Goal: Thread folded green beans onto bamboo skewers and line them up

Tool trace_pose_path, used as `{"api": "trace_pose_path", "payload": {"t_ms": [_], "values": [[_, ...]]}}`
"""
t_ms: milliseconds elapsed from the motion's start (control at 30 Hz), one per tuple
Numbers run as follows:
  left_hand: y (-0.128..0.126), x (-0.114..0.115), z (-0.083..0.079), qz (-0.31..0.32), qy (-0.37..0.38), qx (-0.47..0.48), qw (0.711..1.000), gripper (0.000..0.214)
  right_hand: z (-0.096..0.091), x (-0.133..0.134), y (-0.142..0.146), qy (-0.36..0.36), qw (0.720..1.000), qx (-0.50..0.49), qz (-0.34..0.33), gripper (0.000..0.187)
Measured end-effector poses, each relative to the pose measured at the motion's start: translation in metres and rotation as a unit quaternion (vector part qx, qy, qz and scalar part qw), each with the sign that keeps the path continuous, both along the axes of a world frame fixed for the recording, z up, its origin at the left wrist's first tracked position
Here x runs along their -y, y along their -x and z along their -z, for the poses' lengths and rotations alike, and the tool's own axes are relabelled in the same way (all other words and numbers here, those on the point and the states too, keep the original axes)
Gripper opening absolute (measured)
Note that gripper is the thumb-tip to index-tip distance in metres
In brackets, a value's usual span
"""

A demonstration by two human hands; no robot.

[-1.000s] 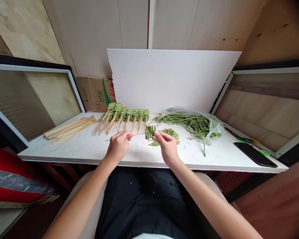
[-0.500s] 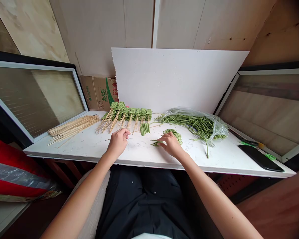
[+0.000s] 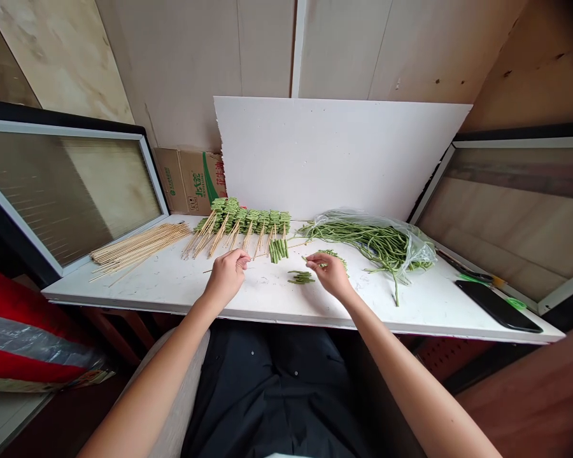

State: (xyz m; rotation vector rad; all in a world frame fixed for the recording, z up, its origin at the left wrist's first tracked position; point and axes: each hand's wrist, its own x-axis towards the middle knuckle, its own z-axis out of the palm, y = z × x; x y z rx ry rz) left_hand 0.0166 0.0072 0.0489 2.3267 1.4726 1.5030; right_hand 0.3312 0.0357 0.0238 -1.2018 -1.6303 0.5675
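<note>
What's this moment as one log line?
left hand: holds bean skewer | right hand: pinches bean piece | cut beans: on table | long beans: partly bagged

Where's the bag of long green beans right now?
In the head view, the bag of long green beans lies right of centre on the white table, in front of the white board and beyond the right hand.

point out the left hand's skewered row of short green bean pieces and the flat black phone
Skewered row of short green bean pieces point(image 3: 279, 250), head view: its middle piece
Flat black phone point(image 3: 499, 306), head view: middle of its upper face
</note>
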Motion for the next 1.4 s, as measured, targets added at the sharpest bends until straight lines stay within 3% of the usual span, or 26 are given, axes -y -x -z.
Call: {"api": "trace_pose_path", "payload": {"t_ms": [133,267,633,1033,1400], "values": [[-0.003,0.002,-0.002,0.004,-0.007,0.008,1.000,0.020,-0.021,0.004,-0.002,0.064,0.954,-0.286,-0.066,0.049],[-0.005,0.004,-0.003,0.005,-0.006,0.021,1.000,0.020,-0.038,0.016,0.002,0.099,0.909,-0.383,-0.135,0.046],[-0.006,0.006,-0.004,0.011,0.001,0.034,0.999,0.021,-0.049,0.030,0.009,0.092,0.902,-0.390,-0.160,0.038],[-0.007,0.006,-0.003,0.002,0.036,0.047,0.998,0.021,-0.047,0.030,0.009,0.085,0.903,-0.386,-0.167,0.032],[-0.006,0.006,-0.003,0.006,0.017,0.036,0.999,0.021,-0.042,0.025,0.007,0.089,0.903,-0.385,-0.170,0.029]]}}
